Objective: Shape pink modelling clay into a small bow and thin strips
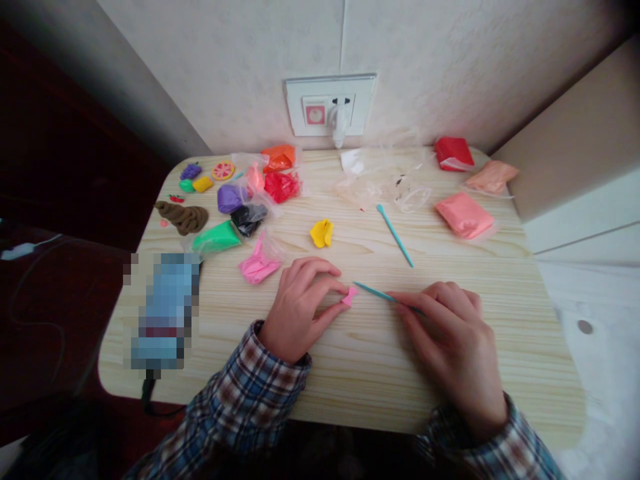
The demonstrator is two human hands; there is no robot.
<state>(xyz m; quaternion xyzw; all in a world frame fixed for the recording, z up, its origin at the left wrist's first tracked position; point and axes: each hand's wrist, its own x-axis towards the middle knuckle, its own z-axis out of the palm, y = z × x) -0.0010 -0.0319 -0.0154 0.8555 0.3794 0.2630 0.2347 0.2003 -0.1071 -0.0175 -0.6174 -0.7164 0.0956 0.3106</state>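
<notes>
**Small pink piece (349,297) and teal tool (373,291) held over a wood-grained tabletop (350,380)**

The small pink piece, narrow at the waist and flared at its ends, is pinched between the thumb and forefinger of the left hand (304,303), near the middle of the tabletop. The teal tool is gripped pen-fashion by the fingers of the right hand (453,337); its thin tip is directed toward the small pink piece, though whether the two are touching cannot be told. Both wrists are covered by plaid sleeves (260,380).

A yellow petal-like piece (321,233) is seen beyond the left hand, and a second teal tool (395,235) is laid slantwise beyond the right. In the left half, a pink packet (258,265), a green packet (217,237), a black packet (249,219) and a purple packet (231,199) are grouped, with a bright red packet (281,187) and an orange packet (279,158) placed nearer the far edge. A brown coiled piece (187,219) is set by the left edge; small fruit-like pieces (203,184) are gathered at the far left corner. Crumpled clear wrappers (370,190) are spread along the middle of the far edge. Toward the far right corner, a dark red packet (453,153), a peach packet (493,177) and a salmon packet (465,215) are arranged. A pixelated device (167,307) is positioned along the left edge.
</notes>
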